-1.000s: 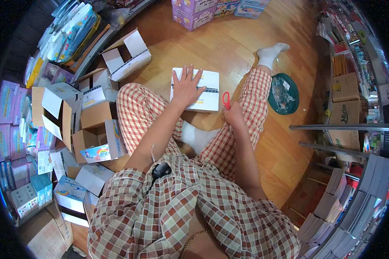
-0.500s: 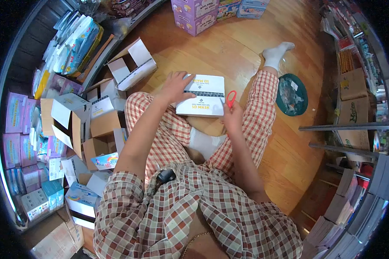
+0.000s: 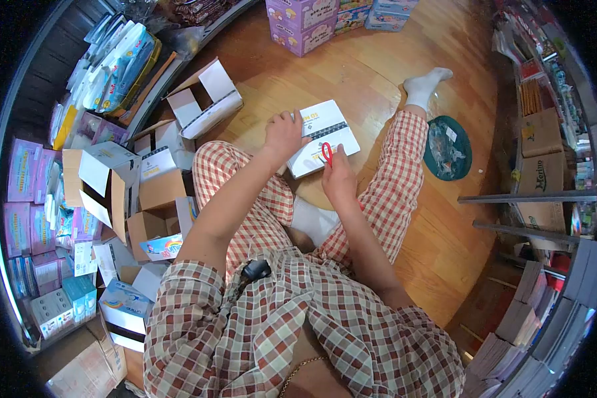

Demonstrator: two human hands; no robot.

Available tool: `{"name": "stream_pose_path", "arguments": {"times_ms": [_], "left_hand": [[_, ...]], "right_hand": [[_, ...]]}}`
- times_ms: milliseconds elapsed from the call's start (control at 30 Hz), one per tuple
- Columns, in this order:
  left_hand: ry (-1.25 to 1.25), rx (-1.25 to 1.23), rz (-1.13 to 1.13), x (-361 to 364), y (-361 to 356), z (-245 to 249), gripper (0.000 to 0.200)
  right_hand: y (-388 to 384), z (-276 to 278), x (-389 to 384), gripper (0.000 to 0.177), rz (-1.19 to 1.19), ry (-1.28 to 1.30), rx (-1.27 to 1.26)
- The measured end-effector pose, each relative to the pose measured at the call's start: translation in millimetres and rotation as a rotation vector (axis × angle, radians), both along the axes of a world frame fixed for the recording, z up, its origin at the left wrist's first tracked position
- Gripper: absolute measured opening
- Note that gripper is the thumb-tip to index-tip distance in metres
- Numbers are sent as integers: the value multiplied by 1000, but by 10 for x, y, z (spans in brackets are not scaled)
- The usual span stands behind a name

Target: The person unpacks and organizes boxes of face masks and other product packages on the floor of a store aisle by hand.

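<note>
White cardboard is being handled in the middle of the frame. A flat white box (image 3: 328, 129) is being kept at a slant over the wooden floor (image 3: 351, 73), between two legs in checked trousers. Its left end is being gripped by the left hand (image 3: 284, 134), with the fingers bent over the edge and closed on the box.

Red scissors (image 3: 326, 152) are being held in the right hand (image 3: 338, 178), just under the box in the frame. The fingers are being kept closed around the handles. The tip is being pointed at the lower side of the box, touching it or very near. Whether the blades are open cannot be told.

Opened cardboard boxes (image 3: 202, 99) are being left in a heap at the left of the frame, and a green dish (image 3: 448, 147) is being left at the right.

Things could go wrong here. The box is being held at one end only, so it could slide when pushed. Then the tip could slip and the left hand, which is close, could be poked. If the blades are pushed in too deep, what is inside could be cut.
</note>
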State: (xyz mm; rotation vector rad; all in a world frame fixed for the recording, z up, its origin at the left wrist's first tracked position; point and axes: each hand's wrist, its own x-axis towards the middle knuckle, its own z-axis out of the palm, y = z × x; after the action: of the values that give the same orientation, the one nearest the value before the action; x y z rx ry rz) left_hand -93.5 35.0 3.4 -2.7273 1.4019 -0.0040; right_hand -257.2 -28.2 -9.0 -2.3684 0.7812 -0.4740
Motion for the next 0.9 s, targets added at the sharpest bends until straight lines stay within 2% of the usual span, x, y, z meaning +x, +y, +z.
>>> {"name": "stream_pose_path", "arguments": {"times_ms": [67, 167, 233, 267, 333, 367, 433, 467, 533, 633, 767, 900], "left_hand": [[-35, 35, 13, 55, -22, -111, 74], [-26, 60, -92, 195, -54, -75, 68], [416, 64, -141, 368, -42, 185, 56], [412, 62, -146, 503, -18, 155, 56], [497, -165, -244, 670, 70, 176, 44], [492, -161, -244, 710, 81, 171, 44], [897, -32, -58, 647, 117, 541, 34], [891, -31, -61, 649, 128, 511, 34], [1020, -139, -8, 669, 139, 375, 34], [1000, -130, 41, 723, 138, 349, 36], [920, -118, 131, 597, 88, 460, 33], [928, -203, 233, 614, 61, 275, 32]], "right_hand": [[-16, 38, 16, 20, 5, 74, -37], [-87, 84, -20, 18, 35, 155, -9], [-115, 125, -43, 18, 58, 252, -30], [-141, 120, -38, 18, 54, 249, -32], [-170, 102, -9, 19, 105, 199, -105], [-198, 103, 28, 19, 105, 194, -102], [-281, 225, 164, 19, 221, 40, -63], [-299, 297, 252, 19, 218, 34, -64], [-305, 456, 432, 21, 453, 250, -33], [-386, 326, 553, 26, 543, 351, -76], [-401, 296, 479, 26, 476, 162, -80], [-455, 238, 269, 23, 427, -98, -106]]}}
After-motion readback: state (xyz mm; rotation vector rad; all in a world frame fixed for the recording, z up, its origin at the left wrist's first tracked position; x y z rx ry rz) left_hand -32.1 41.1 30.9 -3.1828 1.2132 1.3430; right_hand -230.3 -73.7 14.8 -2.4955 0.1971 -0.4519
